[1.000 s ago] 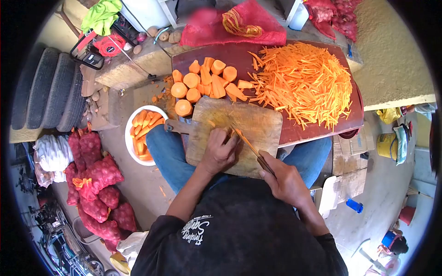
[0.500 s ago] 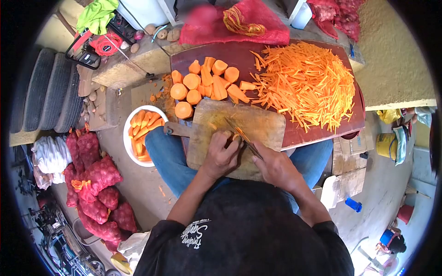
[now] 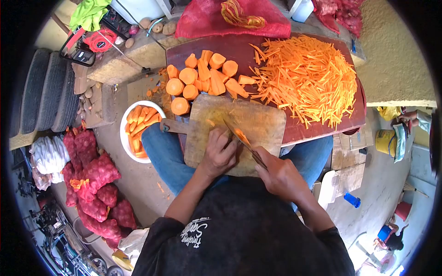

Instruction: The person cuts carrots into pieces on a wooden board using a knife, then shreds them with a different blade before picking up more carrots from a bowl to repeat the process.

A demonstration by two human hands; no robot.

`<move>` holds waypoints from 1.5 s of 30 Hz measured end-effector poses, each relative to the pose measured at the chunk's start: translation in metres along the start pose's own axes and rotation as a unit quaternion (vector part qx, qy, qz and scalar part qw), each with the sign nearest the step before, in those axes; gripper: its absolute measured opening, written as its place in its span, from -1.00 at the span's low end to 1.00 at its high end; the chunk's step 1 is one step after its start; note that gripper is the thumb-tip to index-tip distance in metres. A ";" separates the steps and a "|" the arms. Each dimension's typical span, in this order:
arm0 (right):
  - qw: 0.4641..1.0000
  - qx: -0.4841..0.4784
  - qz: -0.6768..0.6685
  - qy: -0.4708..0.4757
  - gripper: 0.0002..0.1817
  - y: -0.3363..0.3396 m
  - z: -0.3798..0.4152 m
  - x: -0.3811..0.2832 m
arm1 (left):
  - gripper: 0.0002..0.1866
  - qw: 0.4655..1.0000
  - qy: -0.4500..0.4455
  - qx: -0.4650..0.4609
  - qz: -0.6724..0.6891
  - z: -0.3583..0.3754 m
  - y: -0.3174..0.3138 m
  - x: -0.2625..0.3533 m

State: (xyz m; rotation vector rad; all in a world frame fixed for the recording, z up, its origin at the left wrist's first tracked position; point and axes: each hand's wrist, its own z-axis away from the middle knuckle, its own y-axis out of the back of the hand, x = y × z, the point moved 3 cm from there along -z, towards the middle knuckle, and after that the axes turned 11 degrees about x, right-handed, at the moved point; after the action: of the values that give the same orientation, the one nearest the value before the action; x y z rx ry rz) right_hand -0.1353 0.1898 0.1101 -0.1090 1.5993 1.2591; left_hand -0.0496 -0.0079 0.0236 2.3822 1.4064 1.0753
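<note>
1. Head view: the right hand (image 3: 278, 172) is closed around the handle of a knife (image 3: 250, 148), whose blade slants up and to the left over the cutting board (image 3: 269, 124).
2. The left hand (image 3: 220, 154) lies low over the board with its fingers bent, just beside the blade. I cannot tell whether it grips anything, as its underside is hidden.
3. Orange carrot slices (image 3: 240, 135) show at the blade, between the two hands (they overlap, so their number is unclear).
4. The wooden board spans the near edge of the dark red table (image 3: 239, 49) and the person's lap, its own handle (image 3: 174, 126) pointing left above one blue-clad thigh.
5. Thick carrot chunks (image 3: 188, 76) sit on the table beyond the left part of the board, several with round cut faces upward. One chunk stands near the board's far left corner.
6. To their right, a broad heap of thin carrot strips (image 3: 313, 78) covers much of the table.
7. On the floor, left of the table, a white tub (image 3: 125, 133) holds long carrot pieces (image 3: 142, 120).
8. A red mesh bag (image 3: 198, 20) lies beyond the table's far edge, with a yellowish bundle of cord (image 3: 239, 16) on it.
9. Filled red sacks (image 3: 99, 172) lie farther left on the floor, near stacked tires (image 3: 49, 94); another person (image 3: 393, 240) is well apart, at the lower right.
</note>
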 end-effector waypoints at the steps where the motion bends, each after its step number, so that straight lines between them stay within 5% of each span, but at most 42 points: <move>1: 1.000 0.010 -0.009 -0.002 -0.47 -0.007 -0.005 0.004 | -0.65 1.000 -0.003 0.001 0.001 0.002 -0.001 -0.001; 45: 1.000 0.015 -0.013 0.017 -0.49 -0.015 -0.020 0.014 | -0.61 0.999 0.014 0.034 0.014 -0.001 0.005 0.000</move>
State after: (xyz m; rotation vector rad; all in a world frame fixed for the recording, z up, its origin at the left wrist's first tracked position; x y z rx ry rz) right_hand -0.1453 0.1751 0.0882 -0.1327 1.6411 1.2182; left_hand -0.0471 -0.0111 0.0270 2.4510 1.4446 1.0882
